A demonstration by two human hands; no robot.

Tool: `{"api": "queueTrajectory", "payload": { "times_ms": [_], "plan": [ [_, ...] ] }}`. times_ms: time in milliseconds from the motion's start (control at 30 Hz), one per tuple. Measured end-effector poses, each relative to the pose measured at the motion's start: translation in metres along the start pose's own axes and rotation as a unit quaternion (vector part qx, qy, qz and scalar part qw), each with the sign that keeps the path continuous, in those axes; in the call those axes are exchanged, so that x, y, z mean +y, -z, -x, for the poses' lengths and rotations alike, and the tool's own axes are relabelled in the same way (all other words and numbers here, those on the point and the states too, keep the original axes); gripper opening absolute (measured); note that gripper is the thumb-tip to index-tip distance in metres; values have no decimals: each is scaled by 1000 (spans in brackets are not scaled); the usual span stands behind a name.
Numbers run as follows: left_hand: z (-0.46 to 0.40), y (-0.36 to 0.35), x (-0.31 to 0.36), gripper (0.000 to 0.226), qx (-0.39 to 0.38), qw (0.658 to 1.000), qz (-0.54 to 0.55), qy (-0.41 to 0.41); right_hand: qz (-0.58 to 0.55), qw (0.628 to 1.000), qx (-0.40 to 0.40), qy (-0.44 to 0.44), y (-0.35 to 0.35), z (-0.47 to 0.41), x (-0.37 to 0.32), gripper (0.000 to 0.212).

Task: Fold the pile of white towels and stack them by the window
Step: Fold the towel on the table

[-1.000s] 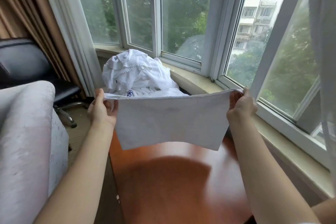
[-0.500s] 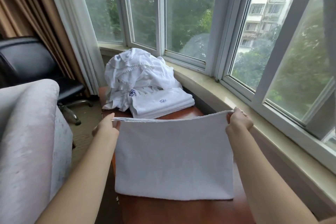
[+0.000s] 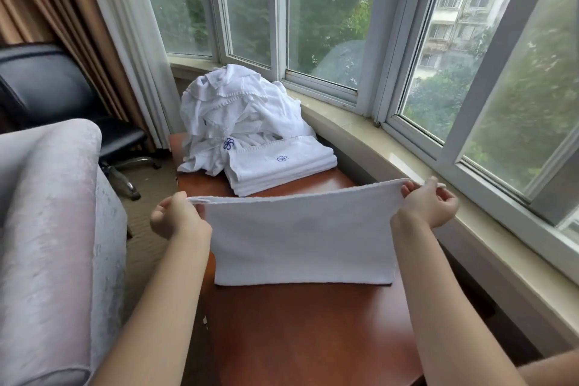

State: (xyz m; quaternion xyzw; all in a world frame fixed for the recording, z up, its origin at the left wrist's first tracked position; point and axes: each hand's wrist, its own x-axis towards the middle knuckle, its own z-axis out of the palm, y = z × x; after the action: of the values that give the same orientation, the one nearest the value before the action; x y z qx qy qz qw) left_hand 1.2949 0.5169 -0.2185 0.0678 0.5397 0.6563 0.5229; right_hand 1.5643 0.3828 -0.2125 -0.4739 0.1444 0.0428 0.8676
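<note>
A white towel (image 3: 300,238) hangs stretched between my hands, its lower edge resting on the brown wooden table (image 3: 307,332). My left hand (image 3: 177,218) pinches its upper left corner, and my right hand (image 3: 427,205) pinches the upper right corner. Farther along the table a short stack of folded white towels (image 3: 282,166) with a blue logo lies near the window. Behind it rises a crumpled pile of white towels (image 3: 232,110), reaching up to the window sill.
A stone window sill (image 3: 407,163) curves along the right under a bay window (image 3: 322,19). A pale upholstered armchair (image 3: 53,229) stands at left, with a black office chair (image 3: 47,84) behind it and brown curtains (image 3: 72,3) beyond.
Both hands have lowered the towel toward the table; its bottom edge now touches the wood. The view tilted down, revealing the folded stack.
</note>
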Motion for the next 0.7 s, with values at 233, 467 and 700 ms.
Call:
{"api": "queueTrajectory", "payload": {
  "times_ms": [233,467,700],
  "plan": [
    [20,0,39,25,-36,996,79,-5,-125,990,5,60,-8,25,-36,24],
    [-6,-23,30,21,-13,997,49,-50,-44,995,-16,88,-40,9,-13,20],
    [-58,-41,-35,28,42,997,-67,1,209,977,2,-33,-49,-43,77,18]
  ]
}}
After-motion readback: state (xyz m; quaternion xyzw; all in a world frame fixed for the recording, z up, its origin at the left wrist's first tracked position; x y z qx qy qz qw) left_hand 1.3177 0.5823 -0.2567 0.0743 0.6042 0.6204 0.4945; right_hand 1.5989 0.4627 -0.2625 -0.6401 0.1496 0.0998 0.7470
